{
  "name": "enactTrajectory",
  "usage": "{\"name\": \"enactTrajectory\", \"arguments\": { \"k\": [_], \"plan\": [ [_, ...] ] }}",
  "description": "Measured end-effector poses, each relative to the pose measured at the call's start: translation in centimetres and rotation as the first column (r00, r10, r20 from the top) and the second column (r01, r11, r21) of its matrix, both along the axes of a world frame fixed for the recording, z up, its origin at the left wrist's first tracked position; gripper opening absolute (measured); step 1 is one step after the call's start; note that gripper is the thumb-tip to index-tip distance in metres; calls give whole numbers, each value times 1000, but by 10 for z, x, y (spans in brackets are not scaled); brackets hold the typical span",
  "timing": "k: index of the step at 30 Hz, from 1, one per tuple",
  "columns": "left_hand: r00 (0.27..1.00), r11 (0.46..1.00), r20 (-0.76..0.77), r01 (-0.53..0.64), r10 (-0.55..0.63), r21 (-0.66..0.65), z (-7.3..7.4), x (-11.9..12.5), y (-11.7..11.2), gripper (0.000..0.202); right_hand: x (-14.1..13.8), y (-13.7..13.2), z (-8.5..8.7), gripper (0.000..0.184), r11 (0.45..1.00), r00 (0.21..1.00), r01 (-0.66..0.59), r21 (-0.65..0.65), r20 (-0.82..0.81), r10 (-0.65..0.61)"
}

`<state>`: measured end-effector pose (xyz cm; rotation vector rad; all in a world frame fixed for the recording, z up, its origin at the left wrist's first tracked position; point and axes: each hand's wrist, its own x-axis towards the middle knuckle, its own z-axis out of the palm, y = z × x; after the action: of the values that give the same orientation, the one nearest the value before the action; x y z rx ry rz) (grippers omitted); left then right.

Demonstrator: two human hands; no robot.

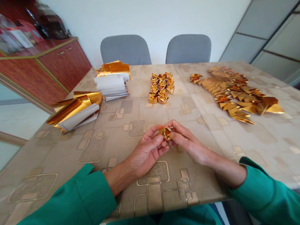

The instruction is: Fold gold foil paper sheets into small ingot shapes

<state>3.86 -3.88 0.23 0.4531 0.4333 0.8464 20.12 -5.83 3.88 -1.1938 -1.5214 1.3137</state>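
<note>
Left hand (146, 152) and right hand (189, 145) in a narrow grip on a folded gold-foil ingot (165, 133), more ingots (160, 88) grouped beyond

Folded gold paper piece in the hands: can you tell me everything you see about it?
The folded gold paper piece is small and shiny, with creased edges and a curved shape. It gleams like metal foil. The fingers of the left hand and right hand pinch it from both sides and hide part of it, so its full shape is hard to see. It is over the table.
</note>
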Motion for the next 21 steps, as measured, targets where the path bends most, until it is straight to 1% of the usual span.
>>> {"name": "enactTrajectory", "arguments": {
  "k": [7, 11, 14, 21],
  "plan": [
    [999, 1000, 18, 29, -28, -9, 0, 1, -1, 29, 0, 3, 2, 6, 999, 999, -25, -27, -27, 24],
    [999, 999, 36, 25, -26, 25, 2, 1, 0, 30, 2, 2, 3, 11, 999, 998, -53, -1, -21, 53],
    [999, 999, 39, 30, -31, 42, 2, 0, 0, 29, 2, 2, 2, 14, 999, 999, -37, 14, 3, 37],
    [1000, 1000, -18, 9, -9, -5, 2, 0, -1, 32, 0, 4, -5, 10, 999, 1000, -13, 43, 25, 12]
  ]
}}
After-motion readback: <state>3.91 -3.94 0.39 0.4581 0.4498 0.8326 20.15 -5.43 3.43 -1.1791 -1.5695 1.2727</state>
